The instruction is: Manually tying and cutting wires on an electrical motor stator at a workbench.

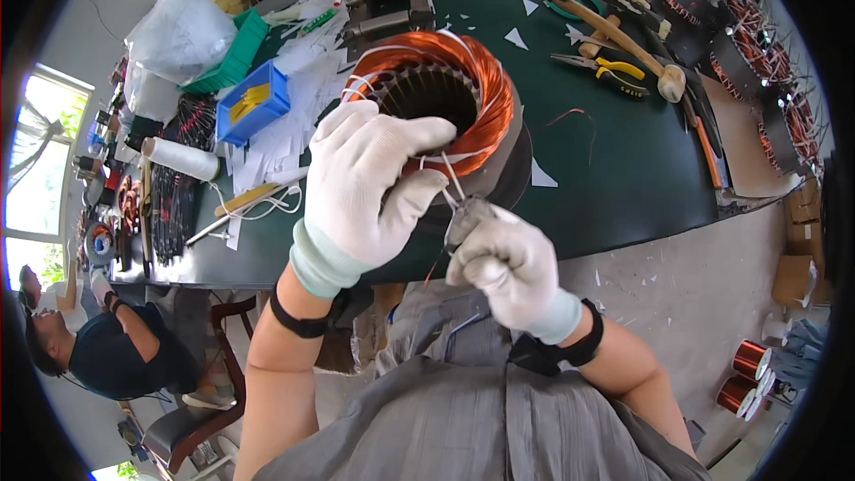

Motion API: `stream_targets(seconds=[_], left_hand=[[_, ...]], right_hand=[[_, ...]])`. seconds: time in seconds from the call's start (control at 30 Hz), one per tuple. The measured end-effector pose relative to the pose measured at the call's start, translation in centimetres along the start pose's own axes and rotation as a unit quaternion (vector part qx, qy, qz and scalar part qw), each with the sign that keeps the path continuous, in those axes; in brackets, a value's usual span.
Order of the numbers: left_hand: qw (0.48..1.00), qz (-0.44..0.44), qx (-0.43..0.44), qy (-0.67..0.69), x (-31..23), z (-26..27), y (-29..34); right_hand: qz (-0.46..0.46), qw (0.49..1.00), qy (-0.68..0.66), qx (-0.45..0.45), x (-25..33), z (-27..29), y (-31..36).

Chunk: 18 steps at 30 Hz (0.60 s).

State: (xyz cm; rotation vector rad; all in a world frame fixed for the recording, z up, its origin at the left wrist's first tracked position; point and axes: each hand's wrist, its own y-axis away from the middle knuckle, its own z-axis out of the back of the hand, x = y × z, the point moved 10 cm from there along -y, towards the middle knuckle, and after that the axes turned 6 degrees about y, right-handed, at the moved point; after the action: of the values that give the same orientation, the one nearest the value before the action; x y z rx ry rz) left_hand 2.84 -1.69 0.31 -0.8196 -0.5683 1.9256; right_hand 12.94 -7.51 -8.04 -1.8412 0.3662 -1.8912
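Observation:
A motor stator (427,93) with an orange copper winding (490,93) stands near the table's front edge, its slotted bore facing up. My left hand (356,183), in a white knitted glove, grips the winding's near left rim. Its index finger reaches over the bore and the thumb bends toward the outside. Just right of it, my gloved right hand (508,267) is closed on a taut white cord (453,180) that comes off the near winding. The glove's fingertips look grey and soiled. A thin dark wire with a reddish end (433,269) hangs below those fingers.
Yellow-black pliers (606,74) and wooden-handled tools (628,36) lie on the right. Several wound stators (757,62) line the right edge. A blue bin (254,105), a white thread spool (181,160) and paper strips lie left. Another person (116,343) sits at far left.

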Motion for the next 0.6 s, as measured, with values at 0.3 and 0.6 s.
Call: stream_targets(seconds=[0.3, 0.6], left_hand=[[0.999, 0.034, -0.001, -0.033, -0.2, -1.2, 0.0], [0.998, 0.029, 0.002, -0.049, -0.6, -0.9, -0.1]], right_hand=[[-0.317, 0.918, -0.101, -0.216, -4.7, 5.4, 5.6], [-0.125, 0.942, -0.269, -0.159, 2.6, 9.6, 5.8]])
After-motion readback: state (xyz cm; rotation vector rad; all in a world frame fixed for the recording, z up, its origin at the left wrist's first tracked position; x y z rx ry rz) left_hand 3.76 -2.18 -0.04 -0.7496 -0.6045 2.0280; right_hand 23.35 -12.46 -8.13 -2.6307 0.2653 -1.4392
